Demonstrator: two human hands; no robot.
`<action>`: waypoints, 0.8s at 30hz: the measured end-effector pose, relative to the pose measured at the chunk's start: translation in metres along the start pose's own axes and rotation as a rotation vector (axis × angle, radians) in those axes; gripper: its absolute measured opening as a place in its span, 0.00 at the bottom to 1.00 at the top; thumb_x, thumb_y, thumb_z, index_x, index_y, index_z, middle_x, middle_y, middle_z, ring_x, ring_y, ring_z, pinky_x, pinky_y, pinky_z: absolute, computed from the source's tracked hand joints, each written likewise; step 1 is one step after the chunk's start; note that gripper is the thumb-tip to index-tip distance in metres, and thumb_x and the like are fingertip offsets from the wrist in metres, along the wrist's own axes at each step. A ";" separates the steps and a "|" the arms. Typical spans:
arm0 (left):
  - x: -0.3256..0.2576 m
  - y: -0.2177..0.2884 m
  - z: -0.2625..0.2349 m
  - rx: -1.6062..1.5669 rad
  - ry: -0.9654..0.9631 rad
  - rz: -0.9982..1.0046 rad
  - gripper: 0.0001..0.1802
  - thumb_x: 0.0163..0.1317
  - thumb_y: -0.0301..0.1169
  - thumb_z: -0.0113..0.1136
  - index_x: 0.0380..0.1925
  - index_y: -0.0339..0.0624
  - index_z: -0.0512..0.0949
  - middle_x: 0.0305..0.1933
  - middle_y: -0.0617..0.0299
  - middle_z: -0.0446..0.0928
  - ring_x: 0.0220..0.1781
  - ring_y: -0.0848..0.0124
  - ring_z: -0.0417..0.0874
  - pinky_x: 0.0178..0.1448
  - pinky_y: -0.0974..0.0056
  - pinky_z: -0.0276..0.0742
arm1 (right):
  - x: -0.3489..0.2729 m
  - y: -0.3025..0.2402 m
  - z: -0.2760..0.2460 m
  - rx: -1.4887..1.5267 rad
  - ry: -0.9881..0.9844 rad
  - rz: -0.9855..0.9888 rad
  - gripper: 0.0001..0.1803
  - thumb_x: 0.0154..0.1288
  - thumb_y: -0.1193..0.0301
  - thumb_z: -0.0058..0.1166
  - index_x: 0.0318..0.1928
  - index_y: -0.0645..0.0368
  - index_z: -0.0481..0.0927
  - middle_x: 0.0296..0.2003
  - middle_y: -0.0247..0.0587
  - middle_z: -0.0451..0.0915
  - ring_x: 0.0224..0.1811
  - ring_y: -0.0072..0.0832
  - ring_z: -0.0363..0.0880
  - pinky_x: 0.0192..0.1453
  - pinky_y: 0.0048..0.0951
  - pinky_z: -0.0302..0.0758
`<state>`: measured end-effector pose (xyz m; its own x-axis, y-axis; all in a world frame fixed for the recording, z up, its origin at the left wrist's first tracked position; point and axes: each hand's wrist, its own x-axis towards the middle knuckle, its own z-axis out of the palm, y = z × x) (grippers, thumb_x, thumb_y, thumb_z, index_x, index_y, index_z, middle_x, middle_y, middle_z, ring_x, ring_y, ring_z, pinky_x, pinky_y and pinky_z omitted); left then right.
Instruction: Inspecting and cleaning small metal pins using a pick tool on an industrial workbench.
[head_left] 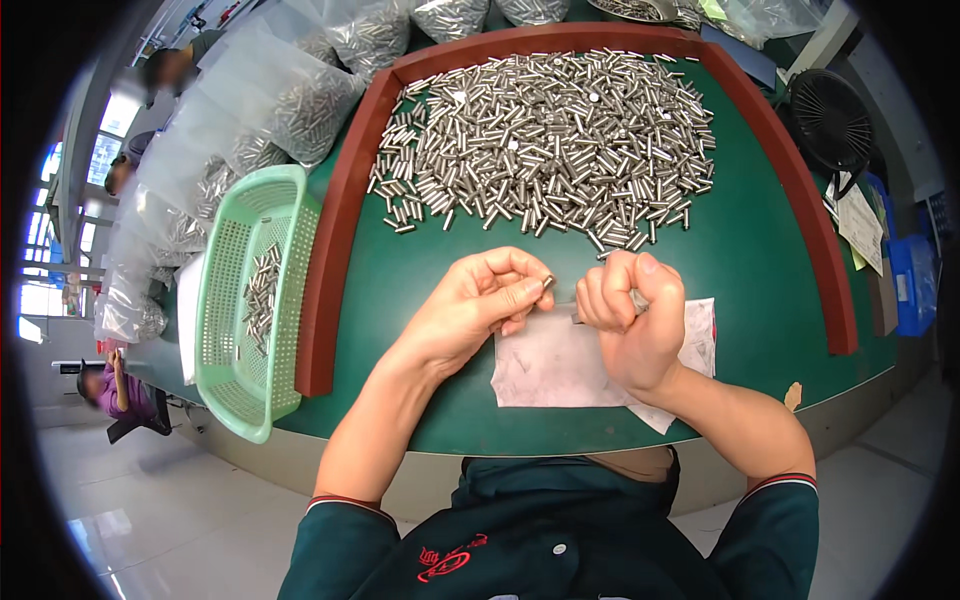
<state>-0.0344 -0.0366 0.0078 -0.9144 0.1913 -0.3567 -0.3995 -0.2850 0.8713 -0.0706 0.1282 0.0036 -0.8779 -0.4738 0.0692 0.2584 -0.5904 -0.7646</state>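
Between the thumb and fingers of my left hand (480,300) is a short metal pin (547,284), its end poking out past the fingertips. My right hand (635,315) is curled into a fist just to the right, over a stained whitish cloth (550,365) lying on the green tabletop (450,410). Something greyish shows inside that fist and a small dark end sticks out at its left, but I cannot make out what it is. Beyond both hands spreads a large heap of loose metal pins (550,140).
A dark red wooden border (340,240) surrounds the heap on three sides. Left of it stands a green plastic basket (225,375) with some pins inside. Clear bags of pins (310,110) line the back left. A black fan (828,120) and a blue bin (912,285) are at right.
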 end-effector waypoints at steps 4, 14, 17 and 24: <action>0.003 0.005 -0.001 -0.189 -0.036 -0.017 0.09 0.59 0.33 0.50 0.32 0.37 0.72 0.30 0.62 0.73 0.26 0.78 0.68 0.30 0.74 0.65 | 0.001 -0.002 -0.003 -0.003 -0.018 0.011 0.18 0.59 0.69 0.31 0.12 0.56 0.53 0.10 0.28 0.51 0.14 0.17 0.47 0.19 0.22 0.46; 0.026 -0.002 0.002 0.779 0.545 0.452 0.07 0.51 0.27 0.59 0.23 0.34 0.74 0.15 0.75 0.63 0.18 0.87 0.57 0.20 0.76 0.52 | -0.001 -0.004 0.000 -0.068 -0.021 0.001 0.18 0.58 0.69 0.30 0.12 0.57 0.53 0.10 0.28 0.52 0.15 0.16 0.47 0.19 0.22 0.46; 0.032 -0.005 0.003 1.100 0.632 0.542 0.07 0.46 0.26 0.61 0.24 0.33 0.76 0.10 0.61 0.63 0.12 0.72 0.64 0.19 0.66 0.60 | 0.000 -0.003 -0.001 -0.081 -0.037 -0.023 0.17 0.57 0.69 0.30 0.12 0.56 0.52 0.11 0.28 0.51 0.15 0.16 0.47 0.19 0.21 0.46; 0.033 -0.005 0.000 1.191 0.632 0.564 0.06 0.46 0.24 0.61 0.24 0.33 0.76 0.11 0.64 0.64 0.13 0.77 0.62 0.20 0.70 0.61 | -0.001 -0.002 -0.001 -0.085 -0.043 -0.025 0.16 0.56 0.70 0.30 0.12 0.57 0.52 0.11 0.28 0.51 0.15 0.16 0.47 0.19 0.21 0.47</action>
<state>-0.0628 -0.0288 -0.0087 -0.9293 -0.2049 0.3073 0.0161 0.8087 0.5880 -0.0710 0.1304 0.0045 -0.8648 -0.4888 0.1149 0.2003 -0.5457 -0.8137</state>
